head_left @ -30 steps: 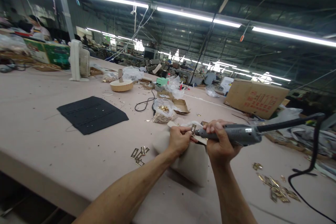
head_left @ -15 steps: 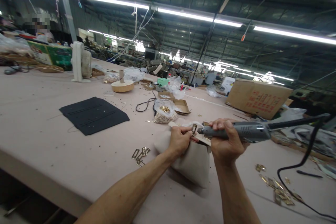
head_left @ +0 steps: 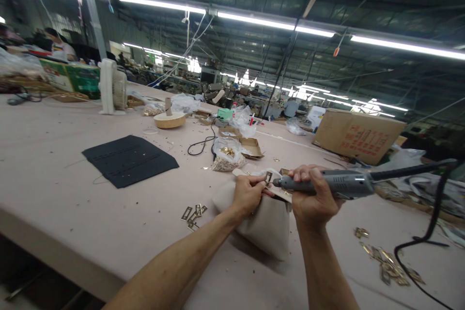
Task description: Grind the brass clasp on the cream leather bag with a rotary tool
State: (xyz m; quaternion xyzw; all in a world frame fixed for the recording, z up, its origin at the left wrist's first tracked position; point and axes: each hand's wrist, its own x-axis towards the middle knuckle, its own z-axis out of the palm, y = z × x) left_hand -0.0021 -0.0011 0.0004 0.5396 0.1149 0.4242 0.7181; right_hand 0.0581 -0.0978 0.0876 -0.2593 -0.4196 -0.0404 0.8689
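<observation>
My right hand (head_left: 313, 198) grips a grey corded power tool (head_left: 336, 183) held level, its tip pointing left at a small metal plate (head_left: 268, 177). My left hand (head_left: 248, 194) pinches that plate against the top edge of a beige fabric bag (head_left: 267, 225) resting on the pink table (head_left: 72, 193). The tool's black cord (head_left: 423, 232) loops down to the right. A few loose brass plates (head_left: 193, 213) lie just left of the bag.
A black fabric piece (head_left: 129, 159) lies left of centre. A clear bag of brass parts (head_left: 227, 153), small open boxes and a cable sit behind the hands. Several brass plates (head_left: 387, 261) lie at right. A cardboard box (head_left: 358, 134), a white fan (head_left: 112, 86) and a distant person stand beyond.
The camera has shifted slightly and the tool's cord has swung. Both hands stay at the bag's top edge with the tool tip on the plate.
</observation>
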